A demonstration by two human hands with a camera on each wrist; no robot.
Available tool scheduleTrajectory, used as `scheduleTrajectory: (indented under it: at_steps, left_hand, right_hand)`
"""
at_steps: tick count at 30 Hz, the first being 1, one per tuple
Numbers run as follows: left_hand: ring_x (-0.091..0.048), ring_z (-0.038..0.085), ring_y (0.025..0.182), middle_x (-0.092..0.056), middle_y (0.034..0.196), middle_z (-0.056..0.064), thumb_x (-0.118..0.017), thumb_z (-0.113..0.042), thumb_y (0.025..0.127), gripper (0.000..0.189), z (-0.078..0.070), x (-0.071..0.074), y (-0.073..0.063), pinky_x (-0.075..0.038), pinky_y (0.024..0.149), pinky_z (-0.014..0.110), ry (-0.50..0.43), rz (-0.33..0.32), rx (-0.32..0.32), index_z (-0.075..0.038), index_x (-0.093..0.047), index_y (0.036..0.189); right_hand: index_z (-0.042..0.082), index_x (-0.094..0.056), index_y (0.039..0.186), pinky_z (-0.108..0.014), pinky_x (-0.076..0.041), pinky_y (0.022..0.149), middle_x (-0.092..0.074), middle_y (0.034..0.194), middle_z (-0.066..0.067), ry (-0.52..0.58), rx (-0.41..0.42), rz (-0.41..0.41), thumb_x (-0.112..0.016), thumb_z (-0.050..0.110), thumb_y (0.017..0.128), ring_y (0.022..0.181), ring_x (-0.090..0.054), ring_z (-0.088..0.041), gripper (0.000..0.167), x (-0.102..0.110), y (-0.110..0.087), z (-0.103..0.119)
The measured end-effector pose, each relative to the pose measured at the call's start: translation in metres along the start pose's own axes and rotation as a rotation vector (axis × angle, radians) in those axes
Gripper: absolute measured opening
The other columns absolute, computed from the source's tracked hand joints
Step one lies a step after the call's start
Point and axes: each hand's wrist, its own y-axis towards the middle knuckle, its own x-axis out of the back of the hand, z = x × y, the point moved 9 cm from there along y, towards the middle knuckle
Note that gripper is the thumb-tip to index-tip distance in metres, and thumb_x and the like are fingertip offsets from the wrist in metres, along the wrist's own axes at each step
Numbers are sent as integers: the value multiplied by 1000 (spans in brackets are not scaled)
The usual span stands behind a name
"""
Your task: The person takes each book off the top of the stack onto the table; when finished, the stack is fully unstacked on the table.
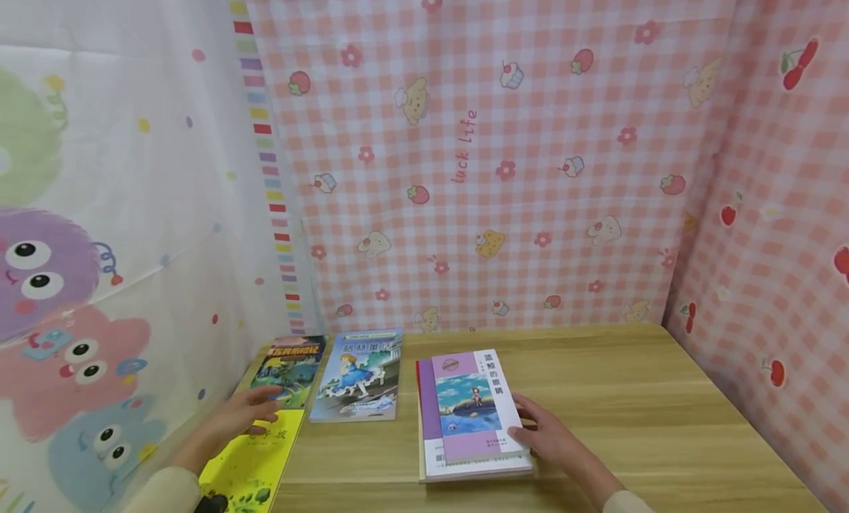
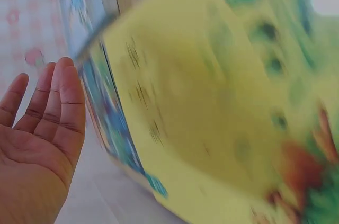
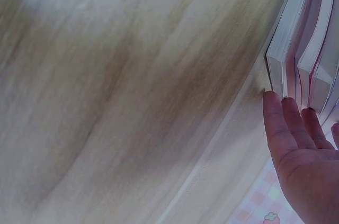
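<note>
My left hand [image 1: 239,423] hovers over a yellow book [image 1: 248,469], fingers spread loosely and holding nothing. In the left wrist view, the palm of that hand [image 2: 42,139] shows with straight fingers. My right hand [image 1: 553,435] is at the right side of a stack of books, its thumb at the edge of the top purple-and-white book [image 1: 474,424]. Under it, another purple-and-white book [image 1: 431,417] sticks out at the left and bottom. In the right wrist view, the straight fingertips of my right hand [image 3: 304,155] touch the edges of the stacked books [image 3: 278,73].
A dark green picture-covered book [image 1: 292,369] lies just behind the yellow one. Right of it lies a blue book [image 1: 361,377] with a girl on its cover. A wooden table [image 1: 597,373] carries everything, with a pink checked curtain [image 1: 530,130] behind and a patterned cloth at left.
</note>
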Motion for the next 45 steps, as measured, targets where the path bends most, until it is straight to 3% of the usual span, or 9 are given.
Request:
scheduleTrajectory:
  at_steps: [4,10,17,25,30,36,41,45]
  left_hand:
    - [-57,41,113,-48,138,32,-54,-28,104,59,-18,-26,9,-52,89,52,-39,34,-58,8,-35,147]
    - [-61,38,109,-54,135,27,-66,-36,96,68,-35,-66,26,-52,90,52,-99,13,-70,5,-43,144]
    - [-61,39,108,-56,131,25,-63,-32,99,64,-62,-116,40,-53,89,52,-180,70,-130,6,-40,145]
    - [-63,39,106,-57,129,28,-63,-30,98,66,-87,-164,53,-54,88,50,-220,113,-173,8,-38,145]
    - [-63,40,105,-58,127,28,-65,-28,97,66,-92,-186,57,-55,86,49,-234,120,-168,8,-37,146]
    - [-66,37,98,-61,118,22,-66,-24,97,66,-96,-205,62,-56,80,48,-255,127,-171,9,-36,146]
    - [-67,33,94,-62,115,22,-65,-24,97,68,-98,-216,66,-57,79,48,-268,132,-183,12,-34,145]
    - [-66,28,89,-61,115,22,-66,-25,97,70,-100,-220,66,-57,78,46,-274,134,-184,13,-33,145]
  right_hand:
    - [2,-41,149,-51,-50,94,-54,134,-27,3,-5,0,-66,4,93,120,-55,-42,61,0,0,0]
    - [0,-41,149,-52,-48,97,-55,134,-26,-7,2,5,-66,6,93,120,-55,-42,61,-1,-1,1]
    - [-4,-39,148,-54,-46,98,-55,133,-27,-6,25,-2,-64,3,93,119,-55,-43,61,0,-4,9]
    - [-1,-39,150,-51,-48,97,-49,139,-29,-2,-6,-37,-63,4,93,120,-56,-43,62,3,-5,9]
    - [1,-39,150,-51,-48,96,-41,145,-34,9,-9,-36,-64,4,92,119,-56,-44,64,3,-7,10]
    - [3,-38,151,-65,-33,105,-37,147,-35,-40,-14,-33,-67,11,92,127,-44,-53,67,1,-7,7]
    - [-3,-43,146,-65,-29,107,-39,146,-34,-75,105,-8,-68,16,92,132,-36,-55,63,-7,-6,14]
    - [-1,-48,144,-70,-28,104,-39,143,-37,-116,159,27,-65,23,94,131,-36,-57,57,-14,-6,19]
